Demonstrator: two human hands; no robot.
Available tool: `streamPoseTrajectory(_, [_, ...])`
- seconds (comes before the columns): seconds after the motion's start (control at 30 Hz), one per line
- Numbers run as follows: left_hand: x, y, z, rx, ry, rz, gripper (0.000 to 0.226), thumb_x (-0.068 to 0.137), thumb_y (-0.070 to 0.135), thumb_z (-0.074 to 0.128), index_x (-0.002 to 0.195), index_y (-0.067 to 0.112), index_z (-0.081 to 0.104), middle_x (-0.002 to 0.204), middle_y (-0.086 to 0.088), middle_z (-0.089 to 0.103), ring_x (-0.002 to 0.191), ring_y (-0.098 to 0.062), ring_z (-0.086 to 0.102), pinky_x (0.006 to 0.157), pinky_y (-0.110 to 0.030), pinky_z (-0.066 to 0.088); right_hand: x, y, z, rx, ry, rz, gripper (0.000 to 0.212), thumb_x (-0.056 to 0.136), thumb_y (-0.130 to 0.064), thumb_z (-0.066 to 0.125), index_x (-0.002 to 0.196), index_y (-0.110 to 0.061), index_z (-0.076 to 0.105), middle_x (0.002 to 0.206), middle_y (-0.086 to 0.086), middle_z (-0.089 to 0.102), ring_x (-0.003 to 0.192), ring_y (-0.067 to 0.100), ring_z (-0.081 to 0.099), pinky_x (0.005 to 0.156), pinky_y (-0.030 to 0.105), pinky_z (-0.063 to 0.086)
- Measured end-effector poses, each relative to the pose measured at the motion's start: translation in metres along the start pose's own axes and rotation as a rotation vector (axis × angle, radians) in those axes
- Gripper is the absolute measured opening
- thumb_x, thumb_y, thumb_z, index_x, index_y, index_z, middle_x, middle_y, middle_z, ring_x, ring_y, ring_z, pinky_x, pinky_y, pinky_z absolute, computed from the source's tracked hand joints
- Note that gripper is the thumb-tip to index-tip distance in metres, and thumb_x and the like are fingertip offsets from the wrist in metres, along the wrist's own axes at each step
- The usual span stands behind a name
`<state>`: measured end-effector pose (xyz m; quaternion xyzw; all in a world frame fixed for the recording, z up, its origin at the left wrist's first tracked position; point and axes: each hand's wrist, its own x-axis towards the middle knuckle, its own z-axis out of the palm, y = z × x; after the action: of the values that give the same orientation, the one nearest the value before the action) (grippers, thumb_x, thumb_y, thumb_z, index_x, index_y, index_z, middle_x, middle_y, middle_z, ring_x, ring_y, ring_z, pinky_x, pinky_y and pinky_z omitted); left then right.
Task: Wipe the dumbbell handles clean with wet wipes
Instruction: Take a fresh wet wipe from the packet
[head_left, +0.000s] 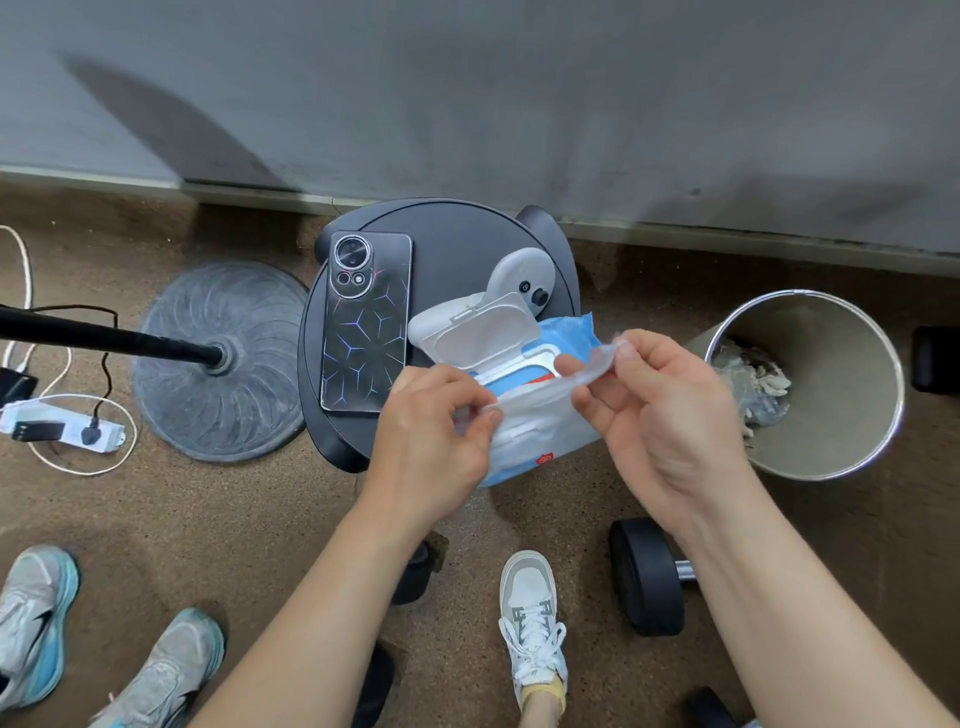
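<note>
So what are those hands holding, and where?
One translucent white wet wipe, stretched between them above the open blue plastic pack. The left hand pinches its lower left end; the right hand pinches its upper right end.

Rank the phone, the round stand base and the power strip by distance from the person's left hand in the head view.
1. Phone, on the stool beside the left hand.
2. Stand base, further left.
3. Power strip, far left.

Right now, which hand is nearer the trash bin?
Right. The right hand, pinching the wet wipe, is beside the trash bin; the left hand pinches the other end, nearer the phone.
</note>
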<state>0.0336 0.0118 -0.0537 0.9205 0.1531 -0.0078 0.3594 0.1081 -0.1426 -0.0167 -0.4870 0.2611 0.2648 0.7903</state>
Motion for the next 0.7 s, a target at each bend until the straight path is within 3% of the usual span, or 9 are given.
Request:
streamPoseTrajectory(0.1, [0.002, 0.005, -0.001, 0.023, -0.008, -0.042, 0.008, 0.075, 0.022, 0.062, 0.069, 0.019, 0.067, 0.072, 0.007, 0.061, 0.073, -0.018, 0.050, 0.070, -0.018, 0.030, 0.000, 0.007, -0.001, -0.200, 0.079, -0.142, 0.017, 0.100, -0.002, 0.042, 0.089, -0.011, 0.052, 0.073, 0.007, 0.063, 0.074, 0.017, 0.072, 0.062, 0.022, 0.055])
streamPoseTrajectory(0.17, [0.006, 0.010, -0.007, -0.142, -0.043, -0.175, 0.014, 0.078, 0.027, 0.056, 0.067, 0.020, 0.060, 0.066, 0.008, 0.058, 0.070, -0.016, 0.051, 0.067, -0.023, 0.036, 0.000, 0.011, -0.003, -0.547, 0.000, -0.283, 0.007, 0.094, -0.011, 0.058, 0.097, -0.017, 0.057, 0.079, 0.000, 0.060, 0.073, 0.011, 0.066, 0.066, 0.019, 0.051])
streamPoseTrajectory(0.27, [0.011, 0.016, -0.015, -0.474, -0.106, -0.260, 0.016, 0.083, 0.028, 0.054, 0.073, 0.016, 0.059, 0.068, 0.006, 0.055, 0.067, -0.009, 0.048, 0.066, -0.023, 0.040, 0.004, 0.017, -0.004, -1.140, -0.209, -0.423, 0.043, 0.076, -0.025, 0.079, 0.115, -0.029, 0.063, 0.093, -0.006, 0.055, 0.085, 0.004, 0.055, 0.078, 0.011, 0.041])
streamPoseTrajectory(0.33, [0.012, 0.023, -0.019, -0.524, -0.100, -0.202, 0.015, 0.087, 0.027, 0.054, 0.076, 0.019, 0.059, 0.070, 0.004, 0.054, 0.070, -0.009, 0.048, 0.069, -0.023, 0.041, 0.007, 0.021, -0.002, -1.202, -0.229, -0.458, 0.035, 0.077, -0.023, 0.079, 0.111, -0.027, 0.071, 0.096, -0.003, 0.058, 0.090, 0.008, 0.056, 0.085, 0.019, 0.043])
streamPoseTrajectory(0.4, [0.014, 0.027, -0.021, -0.567, -0.072, -0.153, 0.014, 0.090, 0.023, 0.054, 0.078, 0.018, 0.059, 0.072, 0.000, 0.057, 0.072, -0.009, 0.052, 0.072, -0.024, 0.043, 0.011, 0.023, 0.000, -1.243, -0.209, -0.504, 0.019, 0.080, -0.025, 0.073, 0.099, -0.027, 0.074, 0.090, 0.000, 0.061, 0.089, 0.016, 0.058, 0.082, 0.034, 0.046])
streamPoseTrajectory(0.47, [0.015, 0.027, -0.022, -0.691, -0.056, -0.188, 0.015, 0.093, 0.018, 0.053, 0.079, 0.014, 0.058, 0.074, -0.002, 0.062, 0.075, -0.011, 0.057, 0.075, -0.023, 0.047, 0.014, 0.025, 0.000, -1.345, -0.185, -0.549, 0.013, 0.081, -0.026, 0.067, 0.092, -0.025, 0.073, 0.086, 0.000, 0.060, 0.087, 0.023, 0.058, 0.075, 0.039, 0.047])
streamPoseTrajectory(0.57, [0.010, 0.021, -0.020, -0.888, -0.076, -0.343, 0.018, 0.091, 0.024, 0.055, 0.074, 0.022, 0.061, 0.076, -0.003, 0.061, 0.075, -0.014, 0.054, 0.075, -0.031, 0.044, 0.019, 0.028, 0.002, -1.420, -0.174, -0.507, 0.011, 0.078, -0.018, 0.071, 0.089, -0.019, 0.070, 0.084, -0.001, 0.056, 0.087, 0.026, 0.056, 0.073, 0.036, 0.043])
streamPoseTrajectory(0.63, [0.008, 0.016, -0.020, -1.056, -0.047, -0.435, 0.015, 0.090, 0.026, 0.059, 0.076, 0.020, 0.059, 0.077, -0.003, 0.058, 0.074, -0.013, 0.051, 0.072, -0.029, 0.043, 0.022, 0.028, 0.001, -1.389, -0.172, -0.433, 0.013, 0.075, -0.015, 0.073, 0.088, -0.019, 0.071, 0.081, -0.003, 0.057, 0.081, 0.019, 0.054, 0.071, 0.031, 0.039])
streamPoseTrajectory(0.7, [0.012, 0.013, -0.027, -1.312, -0.009, -0.509, 0.025, 0.089, 0.032, 0.064, 0.092, 0.009, 0.054, 0.094, -0.016, 0.056, 0.089, -0.022, 0.052, 0.086, -0.033, 0.046, 0.024, 0.024, -0.002, -1.303, -0.173, -0.360, 0.015, 0.075, -0.009, 0.072, 0.076, -0.024, 0.071, 0.066, -0.008, 0.053, 0.065, 0.010, 0.047, 0.064, 0.026, 0.036])
